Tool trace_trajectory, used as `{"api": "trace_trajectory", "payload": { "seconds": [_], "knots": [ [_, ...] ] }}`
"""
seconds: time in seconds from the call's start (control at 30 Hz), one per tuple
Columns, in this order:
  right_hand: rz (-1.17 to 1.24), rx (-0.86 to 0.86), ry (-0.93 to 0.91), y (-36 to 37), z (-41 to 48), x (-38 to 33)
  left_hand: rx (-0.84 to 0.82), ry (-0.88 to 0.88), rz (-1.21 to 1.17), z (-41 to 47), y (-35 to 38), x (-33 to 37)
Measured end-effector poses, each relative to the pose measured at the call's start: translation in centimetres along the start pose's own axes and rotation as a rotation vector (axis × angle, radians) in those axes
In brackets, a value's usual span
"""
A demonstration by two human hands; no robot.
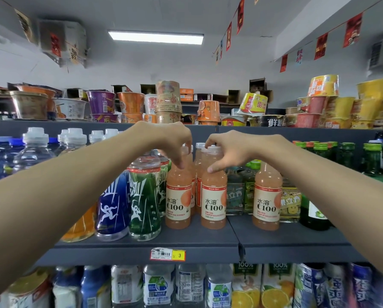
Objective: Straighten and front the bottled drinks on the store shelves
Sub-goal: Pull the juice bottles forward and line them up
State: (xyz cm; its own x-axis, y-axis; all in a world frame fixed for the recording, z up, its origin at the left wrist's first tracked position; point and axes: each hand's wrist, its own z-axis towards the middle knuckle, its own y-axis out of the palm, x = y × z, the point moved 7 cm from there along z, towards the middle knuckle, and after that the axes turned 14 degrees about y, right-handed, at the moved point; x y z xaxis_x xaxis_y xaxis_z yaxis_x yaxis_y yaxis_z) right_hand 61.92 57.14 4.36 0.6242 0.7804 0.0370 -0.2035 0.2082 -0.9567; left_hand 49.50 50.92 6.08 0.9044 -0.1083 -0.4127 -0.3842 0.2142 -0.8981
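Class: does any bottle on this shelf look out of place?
Yes. The right C100 bottle stands apart among green bottles, away from the left C100 bottle in the left hand and the middle C100 bottle in the right hand.

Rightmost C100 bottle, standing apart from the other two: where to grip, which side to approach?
Grip the rightmost C100 bottle at the tapered shoulder above its label, coming from the front. It stands upright near the shelf edge, front open; a yellow-labelled bottle crowds its right side, green-capped bottles its left.
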Motion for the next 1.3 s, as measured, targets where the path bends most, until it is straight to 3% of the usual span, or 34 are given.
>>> {"api": "trace_trajectory", "payload": {
  "seconds": [0.47,0.93,1.13,1.23,1.3],
  "knots": [
    [0.235,0.027,0.013,1.5,0.2,1.0,0.035,0.028,-0.011,0.9,0.1,0.4],
    [0.303,0.041,0.069,2.1,-0.3,0.7,0.03,0.02,0.009,0.4,0.0,1.2],
    [0.19,0.031,0.068,1.8,-0.8,0.7,0.057,0.014,0.02,-0.3,0.2,1.7],
    [0.018,0.284,0.066,-1.0,-2.4,2.6,0.074,0.027,0.017,-0.6,0.1,2.0],
    [-0.185,0.429,0.176,-2.6,-3.8,5.2,0.084,0.03,0.003,-0.9,0.3,2.1]
  ]
}}
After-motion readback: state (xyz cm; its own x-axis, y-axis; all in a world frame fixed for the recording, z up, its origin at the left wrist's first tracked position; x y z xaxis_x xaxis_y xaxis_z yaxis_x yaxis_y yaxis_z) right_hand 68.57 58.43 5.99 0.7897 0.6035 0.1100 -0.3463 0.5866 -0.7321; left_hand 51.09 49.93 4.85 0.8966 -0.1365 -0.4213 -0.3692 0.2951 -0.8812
